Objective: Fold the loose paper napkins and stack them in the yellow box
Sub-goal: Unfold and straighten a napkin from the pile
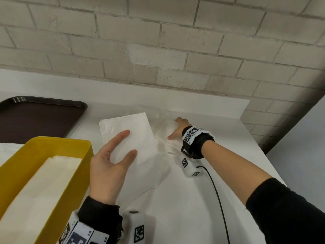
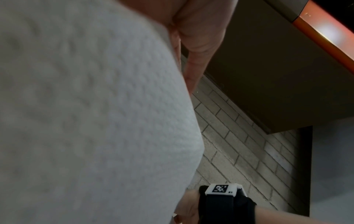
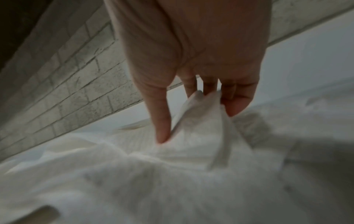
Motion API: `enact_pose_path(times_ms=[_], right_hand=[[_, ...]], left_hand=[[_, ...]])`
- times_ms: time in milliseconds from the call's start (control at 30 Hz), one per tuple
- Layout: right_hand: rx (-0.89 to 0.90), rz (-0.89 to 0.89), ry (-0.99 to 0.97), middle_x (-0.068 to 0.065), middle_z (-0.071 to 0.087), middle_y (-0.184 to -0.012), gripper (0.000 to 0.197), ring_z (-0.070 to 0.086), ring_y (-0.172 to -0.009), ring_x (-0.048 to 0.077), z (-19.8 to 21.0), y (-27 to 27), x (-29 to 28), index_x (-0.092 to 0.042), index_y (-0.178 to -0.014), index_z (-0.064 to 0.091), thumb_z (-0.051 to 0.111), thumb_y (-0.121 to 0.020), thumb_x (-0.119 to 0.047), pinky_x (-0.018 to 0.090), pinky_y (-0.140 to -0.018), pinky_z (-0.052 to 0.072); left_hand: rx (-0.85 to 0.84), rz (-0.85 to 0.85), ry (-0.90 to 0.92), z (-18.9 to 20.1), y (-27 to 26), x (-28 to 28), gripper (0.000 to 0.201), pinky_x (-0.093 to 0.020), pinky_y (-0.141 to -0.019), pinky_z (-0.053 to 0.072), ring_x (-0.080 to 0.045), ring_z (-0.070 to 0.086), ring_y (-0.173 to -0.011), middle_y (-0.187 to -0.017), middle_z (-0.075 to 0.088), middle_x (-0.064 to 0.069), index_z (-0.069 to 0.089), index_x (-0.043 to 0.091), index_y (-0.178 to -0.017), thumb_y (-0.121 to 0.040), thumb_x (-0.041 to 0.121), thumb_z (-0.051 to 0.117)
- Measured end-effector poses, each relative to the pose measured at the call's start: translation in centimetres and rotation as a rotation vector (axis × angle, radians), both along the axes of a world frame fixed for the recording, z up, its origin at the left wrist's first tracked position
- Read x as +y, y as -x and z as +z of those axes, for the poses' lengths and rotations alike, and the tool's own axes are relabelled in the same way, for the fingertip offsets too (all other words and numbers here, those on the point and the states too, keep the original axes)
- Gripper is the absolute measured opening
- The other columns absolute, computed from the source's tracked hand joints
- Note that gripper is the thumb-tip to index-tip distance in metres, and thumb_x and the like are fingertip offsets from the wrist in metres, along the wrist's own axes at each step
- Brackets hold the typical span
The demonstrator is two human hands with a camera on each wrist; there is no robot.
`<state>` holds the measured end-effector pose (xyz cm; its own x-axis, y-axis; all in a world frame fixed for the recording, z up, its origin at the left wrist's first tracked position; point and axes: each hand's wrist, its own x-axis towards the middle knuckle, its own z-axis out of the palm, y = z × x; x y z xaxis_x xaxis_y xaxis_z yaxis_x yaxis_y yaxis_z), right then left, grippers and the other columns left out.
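Holding a folded napkin point(image 1: 130, 138) above the counter's point(image 1: 219, 110) middle, the left hand point(image 1: 109, 166) pinches it between thumb and fingers, beside the yellow box point(image 1: 58, 148) at the near left edge, which already holds napkins. The left wrist view shows soft, dimpled paper against the palm. The right wrist view shows the right hand point(image 3: 191, 53) gathering a loose napkin point(image 3: 201, 121) near the back edge; it is light, limp and tearable, best taken by corners.
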<state>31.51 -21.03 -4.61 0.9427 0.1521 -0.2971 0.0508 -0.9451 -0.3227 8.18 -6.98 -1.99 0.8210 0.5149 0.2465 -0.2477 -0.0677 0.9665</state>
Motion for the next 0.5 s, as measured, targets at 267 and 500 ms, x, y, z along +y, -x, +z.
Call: enact_pose_path(times_ms=[267, 500], right_hand=[[-0.198, 0.017, -0.205, 0.015, 0.039, -0.136, 0.05, 0.046, -0.12, 0.029, 0.5, 0.8, -0.7, -0.006, -0.131, 0.044, 0.061, -0.085, -0.012, 0.025, -0.09, 0.039], [-0.236, 0.15, -0.541, 0.002, 0.059, -0.087, 0.015, 0.057, -0.09, 0.021, 4.1, 3.1, -1.9, -0.017, -0.078, 0.06, 0.07, -0.076, -0.005, 0.025, -0.075, 0.043]], left_hand=[[0.017, 0.014, -0.053, -0.1, -0.3, 0.1, 0.043, 0.008, -0.077, 0.035, 0.026, 0.048, -0.099, -0.108, 0.058, 0.028, 0.063, 0.038, -0.101, -0.079, 0.002, 0.068], [0.004, 0.04, -0.08, -0.1, -0.2, 0.4, 0.044, 0.008, -0.076, 0.033, 0.026, 0.047, -0.099, -0.111, 0.056, 0.029, 0.062, 0.037, -0.104, -0.082, -0.002, 0.062]])
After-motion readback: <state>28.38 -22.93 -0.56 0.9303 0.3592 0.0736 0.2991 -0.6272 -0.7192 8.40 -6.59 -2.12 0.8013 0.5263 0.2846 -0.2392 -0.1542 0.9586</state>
